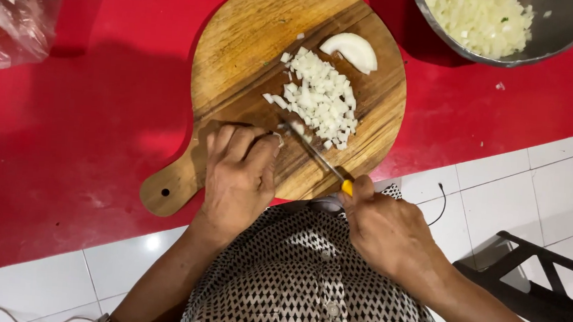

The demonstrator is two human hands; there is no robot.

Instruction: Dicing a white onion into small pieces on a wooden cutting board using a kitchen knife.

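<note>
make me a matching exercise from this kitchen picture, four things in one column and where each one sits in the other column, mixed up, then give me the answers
Things:
1. knife
2. onion wedge
3. metal bowl
4. plastic bag

Places:
A. top left corner, on the red counter
B. far edge of the cutting board, beyond the diced onion
C. top right corner, holding chopped onion
D. in the right hand, blade reaching toward the left hand

Pairs: 1-D, 2-B, 3-C, 4-A
</note>
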